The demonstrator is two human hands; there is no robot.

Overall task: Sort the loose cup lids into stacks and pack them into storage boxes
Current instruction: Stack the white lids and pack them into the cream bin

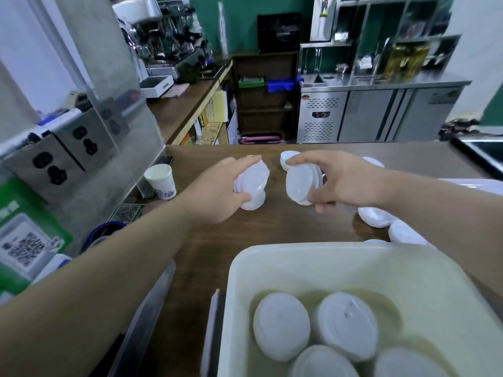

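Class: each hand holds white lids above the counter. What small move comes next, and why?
Probably join them: the left hand grips lids, the right hand grips another set, held apart. One stack suits the storage box, which already holds packed lids.

Back wall (239,28) painted dark green. Steel under-counter fridge (381,115) stands against it, steel shelving (394,28) above. Dark wooden shelf unit (264,99) in the corner. Long wooden side counter (179,107) at left carries an espresso machine (163,34). Brown wood-grain worktop (285,229) in front; clear partition (114,77) and power sockets (81,142) at its left end. Lighting even and bright.
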